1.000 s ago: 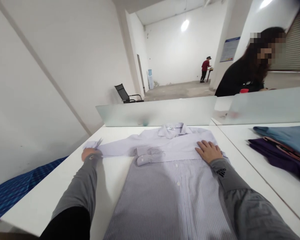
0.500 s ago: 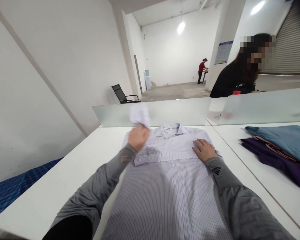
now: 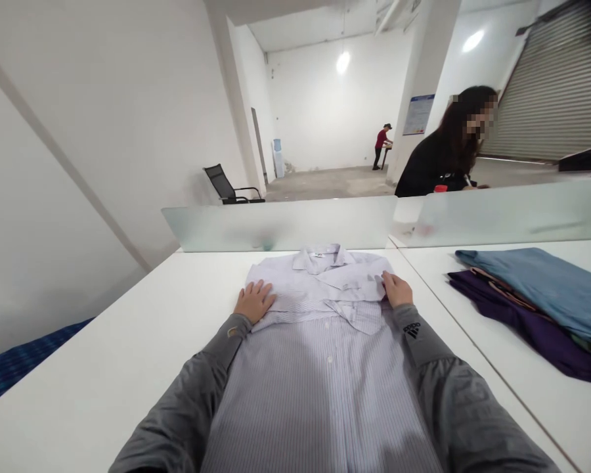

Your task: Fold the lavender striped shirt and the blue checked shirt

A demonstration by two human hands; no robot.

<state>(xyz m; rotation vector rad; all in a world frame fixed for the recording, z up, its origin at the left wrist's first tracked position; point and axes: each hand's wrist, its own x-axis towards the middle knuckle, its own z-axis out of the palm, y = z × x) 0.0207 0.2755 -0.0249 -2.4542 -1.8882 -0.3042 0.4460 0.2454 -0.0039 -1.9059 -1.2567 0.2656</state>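
Observation:
A pale lilac striped shirt [image 3: 320, 368] lies flat on the white table [image 3: 103, 368], collar away from me, with both sleeves folded across its upper part. My left hand [image 3: 254, 301] rests flat on the shirt's left shoulder edge, fingers spread. At the right shoulder edge my right hand [image 3: 396, 289] presses on the folded sleeve. Both arms wear grey sleeves.
A stack of folded garments, blue [image 3: 546, 282] over purple [image 3: 526, 325], lies on the table to the right. A frosted glass divider [image 3: 285, 223] runs along the table's far edge. A person in black [image 3: 438, 161] sits beyond it; another person in red [image 3: 380, 141] stands far back. A black chair [image 3: 221, 184] stands by the wall.
My left hand carried the left sleeve from the table's left side up and over, and laid it across the shirt's chest. It now rests flat on the left shoulder. My right hand slid to the right edge.

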